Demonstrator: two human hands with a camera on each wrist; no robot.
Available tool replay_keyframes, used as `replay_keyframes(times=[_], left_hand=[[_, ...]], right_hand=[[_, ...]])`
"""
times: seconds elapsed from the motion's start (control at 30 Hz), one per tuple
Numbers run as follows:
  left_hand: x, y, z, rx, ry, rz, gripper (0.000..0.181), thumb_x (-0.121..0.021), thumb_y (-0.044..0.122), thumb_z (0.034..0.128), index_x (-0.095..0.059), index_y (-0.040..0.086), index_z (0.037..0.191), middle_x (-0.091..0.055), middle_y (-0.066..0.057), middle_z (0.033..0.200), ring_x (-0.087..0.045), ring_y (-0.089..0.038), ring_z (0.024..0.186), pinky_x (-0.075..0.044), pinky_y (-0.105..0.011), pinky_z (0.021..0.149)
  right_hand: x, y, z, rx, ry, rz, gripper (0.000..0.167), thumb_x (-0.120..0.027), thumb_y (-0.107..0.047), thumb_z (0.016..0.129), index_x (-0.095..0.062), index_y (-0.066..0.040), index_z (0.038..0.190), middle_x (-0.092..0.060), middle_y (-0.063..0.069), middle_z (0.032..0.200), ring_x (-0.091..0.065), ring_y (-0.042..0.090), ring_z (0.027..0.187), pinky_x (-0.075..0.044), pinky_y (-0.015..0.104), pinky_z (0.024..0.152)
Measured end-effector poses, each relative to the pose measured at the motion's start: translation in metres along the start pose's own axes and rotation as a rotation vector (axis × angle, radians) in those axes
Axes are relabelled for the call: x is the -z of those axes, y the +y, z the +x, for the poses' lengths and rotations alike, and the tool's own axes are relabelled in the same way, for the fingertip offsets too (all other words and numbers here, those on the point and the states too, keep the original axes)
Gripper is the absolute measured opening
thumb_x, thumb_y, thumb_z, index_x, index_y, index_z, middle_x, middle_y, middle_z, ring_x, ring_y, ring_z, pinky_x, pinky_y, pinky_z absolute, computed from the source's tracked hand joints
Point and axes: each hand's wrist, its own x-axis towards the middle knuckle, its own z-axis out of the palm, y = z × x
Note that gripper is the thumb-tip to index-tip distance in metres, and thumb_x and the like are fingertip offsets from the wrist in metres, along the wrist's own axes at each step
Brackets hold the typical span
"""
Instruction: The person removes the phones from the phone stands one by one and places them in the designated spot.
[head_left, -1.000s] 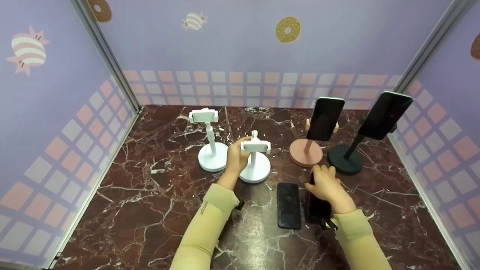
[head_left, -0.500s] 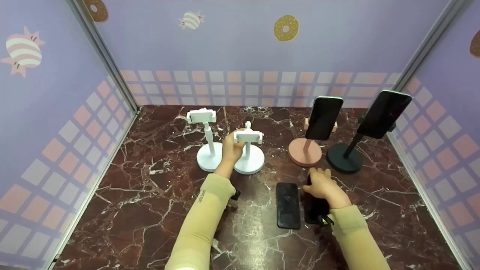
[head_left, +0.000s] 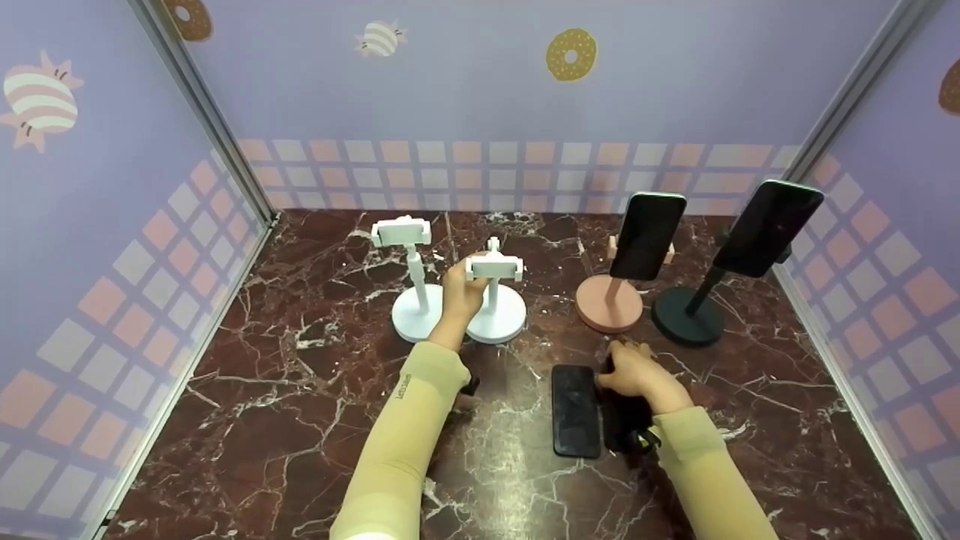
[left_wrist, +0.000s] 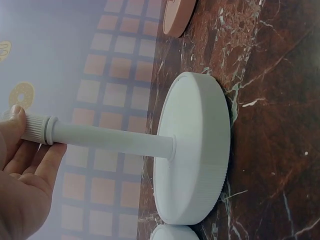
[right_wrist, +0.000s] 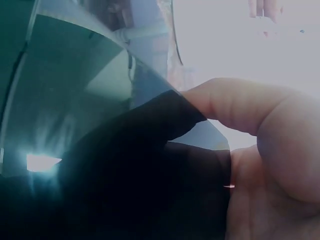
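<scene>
My left hand (head_left: 460, 298) grips the upper stem of a white phone stand (head_left: 498, 318). In the left wrist view, the thumb and fingers (left_wrist: 52, 162) wrap its ribbed collar, and the round base (left_wrist: 187, 150) appears to rest on the table. A second white phone stand (head_left: 417, 313) stands just to the left, its holder bare. At the right, my right hand (head_left: 634, 372) pinches the upper end of a black phone (head_left: 621, 426), mostly hidden by hand and wrist. The right wrist view shows the thumb (right_wrist: 220, 100) over the glossy phone's edge. Another black phone (head_left: 576, 411) lies flat beside it.
Behind the right hand, a pink stand (head_left: 609, 304) and a black stand (head_left: 688, 316) each carry an upright phone. Patterned panels (head_left: 480, 90) enclose the marbled table (head_left: 285, 420) at the back and both sides.
My left hand has moved the nearer white stand back and slightly left, close to the other white stand. The right hand has shifted slightly left and nearer on the phone.
</scene>
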Motion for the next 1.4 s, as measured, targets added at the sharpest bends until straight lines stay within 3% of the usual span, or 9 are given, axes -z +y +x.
replay_keyframes(times=[0.17,0.37,0.67,0.9,1.13,1.4], left_hand=[[-0.001,-0.001,0.0,0.004,0.007,-0.008,0.039,-0.073,0.009,0.0817,-0.074,-0.001,0.119,-0.076,-0.02,0.114,-0.071,-0.037,0.112,-0.056,-0.049,0.1],[-0.002,-0.001,-0.001,0.033,-0.002,-0.044,0.036,-0.071,0.011,0.086,-0.074,-0.001,0.12,-0.076,-0.021,0.115,-0.071,-0.037,0.113,-0.056,-0.05,0.101],[-0.002,-0.001,-0.001,0.046,-0.003,-0.033,0.036,-0.071,0.014,0.0879,-0.074,0.0,0.12,-0.076,-0.02,0.115,-0.072,-0.037,0.112,-0.056,-0.049,0.1],[-0.002,-0.002,-0.001,0.05,0.0,-0.019,0.036,-0.074,0.014,0.0874,-0.074,-0.002,0.12,-0.076,-0.022,0.114,-0.071,-0.038,0.112,-0.056,-0.05,0.1],[-0.003,-0.003,-0.001,0.049,0.007,-0.012,0.033,-0.075,0.014,0.0878,-0.074,-0.004,0.116,-0.076,-0.023,0.112,-0.072,-0.039,0.11,-0.056,-0.05,0.098],[-0.003,-0.001,-0.003,0.03,0.017,0.007,0.032,-0.076,0.012,0.0858,-0.074,-0.006,0.112,-0.076,-0.025,0.108,-0.072,-0.04,0.107,-0.057,-0.051,0.095]], right_hand=[[-0.005,0.001,0.0,0.002,-0.019,0.035,0.052,-0.073,-0.027,0.089,-0.054,0.008,0.122,-0.059,0.033,0.122,-0.041,0.06,0.128,-0.039,0.066,0.109],[-0.014,0.001,-0.001,0.018,-0.013,0.068,0.052,-0.073,-0.028,0.093,-0.051,0.01,0.122,-0.061,0.032,0.119,-0.043,0.061,0.128,-0.028,0.071,0.115],[-0.022,0.0,-0.006,0.005,0.049,0.075,0.048,-0.072,-0.028,0.094,-0.053,0.006,0.121,-0.051,0.034,0.12,-0.037,0.055,0.121,-0.033,0.068,0.106],[-0.024,-0.003,-0.008,-0.042,0.063,0.086,0.048,-0.072,-0.028,0.096,-0.051,0.004,0.124,-0.043,0.037,0.131,-0.03,0.056,0.126,-0.039,0.07,0.102],[-0.025,-0.002,-0.01,-0.031,0.11,0.099,0.044,-0.075,-0.027,0.094,-0.052,0.004,0.115,-0.045,0.033,0.122,-0.031,0.053,0.12,-0.038,0.067,0.102],[-0.027,-0.001,-0.012,-0.028,0.14,0.115,0.041,-0.076,-0.024,0.094,-0.054,0.003,0.115,-0.047,0.03,0.118,-0.032,0.052,0.12,-0.038,0.066,0.103]])
